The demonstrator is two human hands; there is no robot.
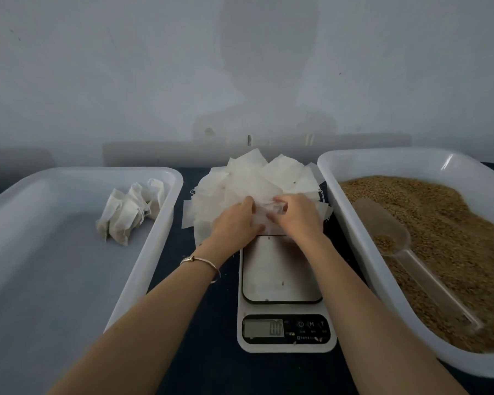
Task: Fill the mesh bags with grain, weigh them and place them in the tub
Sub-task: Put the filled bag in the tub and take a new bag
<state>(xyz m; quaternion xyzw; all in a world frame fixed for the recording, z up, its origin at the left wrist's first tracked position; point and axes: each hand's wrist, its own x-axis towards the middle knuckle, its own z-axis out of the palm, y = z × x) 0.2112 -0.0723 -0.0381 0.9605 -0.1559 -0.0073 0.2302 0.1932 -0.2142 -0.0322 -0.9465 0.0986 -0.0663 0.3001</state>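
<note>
1. Progress. A small cluster of filled mesh bags (133,210) lies in the far right corner of the left tub (54,266); most of that tub's floor is bare, so the task appears to be at an early stage.
2. Current step. Both hands work at the near edge of the pile of empty bags (257,183), just beyond the scale (284,286). The left hand (236,222) and the right hand (297,213) have their fingers curled on one empty bag (268,213), seemingly separating or opening it.
3. Remaining. This bag is not yet filled, weighed or placed; the pile suggests many more to come.
4. Supply. The right tub (351,178) holds the grain (454,238), with one clear scoop (405,252) resting on it, a little grain in its bowl.
5. Counts. Two tubs, one scale, one scoop; filled bags about four or five, overlap making the number uncertain; empty bags too many and too overlapped to count.
6. The scale platform is bare; its display is unreadable.
</note>
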